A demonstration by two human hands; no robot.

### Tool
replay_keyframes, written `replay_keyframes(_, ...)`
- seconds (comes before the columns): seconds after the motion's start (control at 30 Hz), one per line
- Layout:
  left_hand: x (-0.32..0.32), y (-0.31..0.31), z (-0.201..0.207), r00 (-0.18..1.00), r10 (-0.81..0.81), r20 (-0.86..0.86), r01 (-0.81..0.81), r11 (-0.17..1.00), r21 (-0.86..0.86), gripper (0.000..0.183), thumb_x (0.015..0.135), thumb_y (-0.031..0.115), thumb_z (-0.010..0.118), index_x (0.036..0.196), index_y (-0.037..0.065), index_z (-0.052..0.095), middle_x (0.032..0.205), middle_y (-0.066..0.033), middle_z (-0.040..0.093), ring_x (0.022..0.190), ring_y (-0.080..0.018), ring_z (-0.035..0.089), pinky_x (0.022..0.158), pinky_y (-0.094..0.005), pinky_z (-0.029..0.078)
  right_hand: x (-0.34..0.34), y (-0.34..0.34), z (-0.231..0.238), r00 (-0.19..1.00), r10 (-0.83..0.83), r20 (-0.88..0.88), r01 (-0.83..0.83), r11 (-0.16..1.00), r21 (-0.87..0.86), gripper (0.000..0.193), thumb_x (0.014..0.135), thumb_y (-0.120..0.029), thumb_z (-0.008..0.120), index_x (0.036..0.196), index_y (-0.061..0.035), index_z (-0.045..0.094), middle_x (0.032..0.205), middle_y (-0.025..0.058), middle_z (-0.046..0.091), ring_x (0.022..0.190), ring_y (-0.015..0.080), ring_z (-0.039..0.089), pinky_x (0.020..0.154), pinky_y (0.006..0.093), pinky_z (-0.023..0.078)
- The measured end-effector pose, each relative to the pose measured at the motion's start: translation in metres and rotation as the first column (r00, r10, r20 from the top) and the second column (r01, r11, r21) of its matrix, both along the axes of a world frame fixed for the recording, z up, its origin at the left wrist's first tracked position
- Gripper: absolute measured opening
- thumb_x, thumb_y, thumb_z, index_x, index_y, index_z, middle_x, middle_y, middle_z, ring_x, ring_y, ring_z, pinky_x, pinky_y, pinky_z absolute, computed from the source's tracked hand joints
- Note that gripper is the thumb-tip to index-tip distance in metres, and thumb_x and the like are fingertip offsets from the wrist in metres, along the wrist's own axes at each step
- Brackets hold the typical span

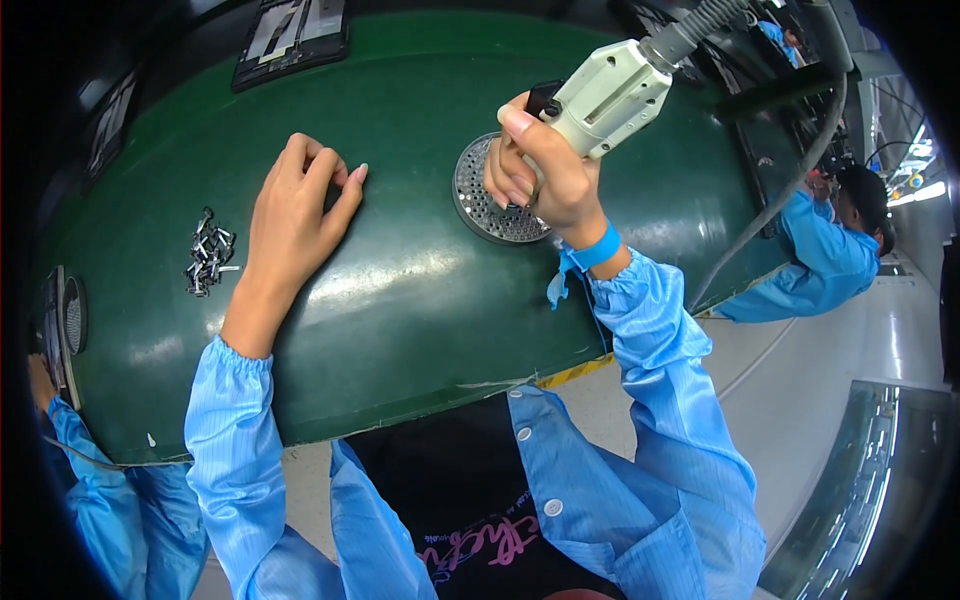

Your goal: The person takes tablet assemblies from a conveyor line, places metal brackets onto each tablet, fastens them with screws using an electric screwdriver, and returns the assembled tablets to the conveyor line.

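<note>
My left hand (300, 205) rests on the green tabletop with fingers loosely bent and thumb apart, holding nothing. Beside it, to the left, lies a small pile of screws (210, 252), dark-headed with shiny shanks. My right hand (550, 175) is closed, its fingers curled down over a round perforated metal dish (480, 205). What those fingers hold, if anything, is hidden. Right behind this hand is a pale, boxy tool head (615, 95) on a grey ribbed hose, with a black part close to my thumb; whether I grip it cannot be told. A blue strap (597, 250) circles my right wrist.
An opened tablet-like device (290, 45) lies at the far left edge. Another round dish (74, 315) stands at the left, near a co-worker's hand (42, 382). At right, a person in blue (825, 250) works by the table. A grey cable (770, 210) hangs there.
</note>
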State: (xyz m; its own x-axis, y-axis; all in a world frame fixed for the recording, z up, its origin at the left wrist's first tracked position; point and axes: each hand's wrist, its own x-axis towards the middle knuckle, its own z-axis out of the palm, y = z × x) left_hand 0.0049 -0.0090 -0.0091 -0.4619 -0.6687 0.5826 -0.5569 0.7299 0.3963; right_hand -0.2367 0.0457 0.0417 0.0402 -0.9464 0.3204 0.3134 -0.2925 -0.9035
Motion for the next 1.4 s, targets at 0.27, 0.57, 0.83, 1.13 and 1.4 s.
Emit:
replay_keyframes(0.27, -0.002, 0.0, -0.001, 1.0, -0.003, -0.022, 0.003, 1.0, -0.02, 0.02, 0.085, 0.012, 0.072, 0.081, 0.001, 0.056, 0.086, -0.0106, 0.051, 0.073, -0.0268, 0.056, 0.063, -0.0367, 0.047, 0.005, 0.005, 0.01, 0.993, -0.042, -0.107, 0.042, 0.999, -0.004, 0.026, 0.093, -0.012, 0.054, 0.11, 0.0079, 0.054, 0.048, 0.0017, 0.041, 0.037, 0.0101, 0.038, 0.039, 0.0278, 0.039)
replay_keyframes(0.57, 0.008, 0.001, 0.012, 0.999, -0.015, -0.043, 0.011, 0.996, -0.093, 0.021, 0.083, 0.012, 0.072, 0.078, 0.002, 0.055, 0.083, -0.0131, 0.05, 0.071, -0.0311, 0.055, 0.061, -0.041, 0.045, 0.016, -0.001, 0.04, 0.998, -0.056, -0.005, 0.057, 0.998, 0.009, 0.02, 0.093, -0.011, 0.059, 0.103, 0.0063, 0.057, 0.05, 0.0022, 0.042, 0.038, 0.0113, 0.041, 0.04, 0.029, 0.04)
replay_keyframes(0.83, 0.004, 0.009, 0.013, 0.995, -0.025, -0.092, 0.019, 0.998, -0.064, 0.02, 0.082, 0.017, 0.071, 0.081, 0.004, 0.055, 0.087, -0.0119, 0.049, 0.075, -0.0303, 0.056, 0.064, -0.0418, 0.046, 0.083, -0.013, 0.065, 0.971, -0.039, -0.235, 0.047, 0.998, 0.031, 0.017, 0.094, -0.011, 0.057, 0.102, 0.0044, 0.061, 0.05, -0.0001, 0.043, 0.037, 0.009, 0.041, 0.038, 0.0276, 0.039)
replay_keyframes(1.13, 0.005, 0.008, 0.015, 0.997, -0.07, -0.023, 0.069, 0.997, -0.045, 0.03, 0.076, 0.014, 0.071, 0.102, 0.003, 0.06, 0.102, -0.0147, 0.057, 0.089, -0.0346, 0.06, 0.075, -0.0448, 0.049, 0.109, -0.014, 0.074, 0.985, 0.019, -0.169, -0.016, 1.0, 0.019, 0.015, 0.09, -0.013, 0.067, 0.093, 0.0017, 0.068, 0.068, 0.0017, 0.064, 0.055, 0.0042, 0.056, 0.047, 0.0227, 0.042)
replay_keyframes(1.4, 0.0, 0.009, 0.016, 0.957, -0.049, -0.285, 0.09, 0.987, 0.132, 0.036, 0.083, 0.014, 0.066, 0.118, 0.004, 0.062, 0.116, -0.0211, 0.064, 0.108, -0.0399, 0.063, 0.09, -0.0491, 0.049, 0.124, -0.011, 0.072, 0.97, -0.079, -0.23, 0.03, 0.977, -0.212, 0.018, 0.086, -0.018, 0.068, 0.088, 0.0001, 0.067, 0.075, 0.0074, 0.068, 0.074, 0.0085, 0.062, 0.066, 0.0298, 0.05)
